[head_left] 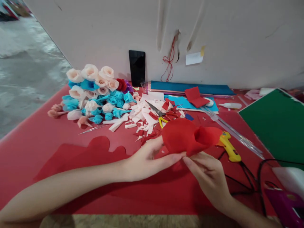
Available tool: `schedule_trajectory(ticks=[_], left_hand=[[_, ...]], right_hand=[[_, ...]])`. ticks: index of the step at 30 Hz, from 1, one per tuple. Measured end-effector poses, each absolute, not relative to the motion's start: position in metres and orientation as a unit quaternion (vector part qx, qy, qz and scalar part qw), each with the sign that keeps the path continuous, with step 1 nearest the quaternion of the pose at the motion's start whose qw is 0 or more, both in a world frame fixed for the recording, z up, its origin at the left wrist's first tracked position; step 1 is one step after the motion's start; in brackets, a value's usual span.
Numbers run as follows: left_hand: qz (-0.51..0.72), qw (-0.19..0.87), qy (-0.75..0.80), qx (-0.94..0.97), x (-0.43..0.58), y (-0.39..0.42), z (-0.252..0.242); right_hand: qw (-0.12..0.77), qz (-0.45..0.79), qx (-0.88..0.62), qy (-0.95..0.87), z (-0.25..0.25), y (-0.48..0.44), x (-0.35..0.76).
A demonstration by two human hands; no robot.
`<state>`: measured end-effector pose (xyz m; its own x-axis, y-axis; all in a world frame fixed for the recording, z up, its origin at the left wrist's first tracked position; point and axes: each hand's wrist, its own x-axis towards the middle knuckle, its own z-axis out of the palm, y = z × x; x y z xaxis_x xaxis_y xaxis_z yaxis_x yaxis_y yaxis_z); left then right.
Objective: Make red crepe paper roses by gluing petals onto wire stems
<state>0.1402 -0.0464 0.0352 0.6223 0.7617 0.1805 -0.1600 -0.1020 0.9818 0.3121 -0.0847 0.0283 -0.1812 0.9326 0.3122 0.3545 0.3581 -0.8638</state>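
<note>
A red paper flower [180,137] with rounded petals and a rolled centre is held up above the red table. My left hand [152,158] pinches its lower edge from the left, the fingers partly hidden behind a petal. From the right, my right hand [209,174] grips the flower's base between thumb and fingers. Both thumbs nearly meet under the rolled part. Flat red paper [78,158] with a scalloped edge lies left of my hands, partly covered by my left forearm. Just right of the flower is a yellow glue gun [230,147].
Finished paper flowers [95,95] are heaped at the back left. Paper scraps [147,114] surround open scissors [156,109] in the middle. A black phone [137,68] leans on the wall. A green board [275,123] and dark cables [261,177] lie at right.
</note>
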Motion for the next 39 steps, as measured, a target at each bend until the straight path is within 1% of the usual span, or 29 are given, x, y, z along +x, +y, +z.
schedule_trajectory(ticks=[5,9,14,20,26,31,35,39], left_hand=[[0.359,0.558,0.325,0.674,0.14,-0.048,0.035],[0.363,0.552,0.314,0.682,0.136,-0.046,0.044],[0.34,0.579,0.273,0.689,0.132,-0.049,0.046],[0.336,0.539,0.317,0.704,0.134,-0.053,0.046],[0.327,0.548,0.316,0.702,0.135,-0.051,0.051],[0.328,0.547,0.312,0.704,0.133,-0.05,0.052],[0.325,0.586,0.291,0.683,0.132,-0.05,0.053],[0.316,0.599,0.286,0.678,0.132,-0.05,0.054]], right_hand=[[0.413,0.355,-0.45,-0.708,0.025,-0.084,0.31],[0.393,0.371,-0.432,-0.722,0.018,-0.085,0.312],[0.381,0.391,-0.411,-0.73,0.012,-0.087,0.314],[0.383,0.387,-0.414,-0.73,0.015,-0.085,0.313],[0.375,0.393,-0.428,-0.722,0.016,-0.086,0.313],[0.375,0.426,-0.449,-0.691,0.016,-0.084,0.309],[0.394,0.447,-0.472,-0.65,0.016,-0.083,0.309],[0.411,0.453,-0.455,-0.647,0.016,-0.083,0.313]])
